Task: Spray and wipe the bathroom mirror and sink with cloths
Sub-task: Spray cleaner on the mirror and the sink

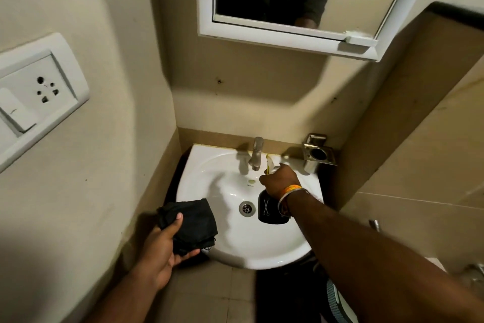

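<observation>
Right hand: the right hand [281, 183] is wrapped round the neck of a black spray bottle [272, 209], holding it over the basin with the yellowish nozzle aimed toward the tap [256, 153], which looks like a grip for squeezing the trigger (whether a finger is on the trigger I cannot tell).
Left hand: the left hand [164, 245] grips a bunched black cloth [192, 223], thumb on top and fingers beneath, at the near-left rim of the sink [209, 181]; likely kept ready there so wiping can follow the spray at once.
Step in hand: by my reading, spraying the sink, with the wipe not yet begun.
Mirror: the white-framed mirror [288, 37] hangs above on the wall, untouched by either hand.
Surface: glossy white basin, metal drain [247, 208] at its centre, no visible water running.
Room: a tight beige-walled corner, a metal holder [319, 153] mounted right of the tap, a white socket plate [39, 92] on the left wall, tiled floor below.
</observation>
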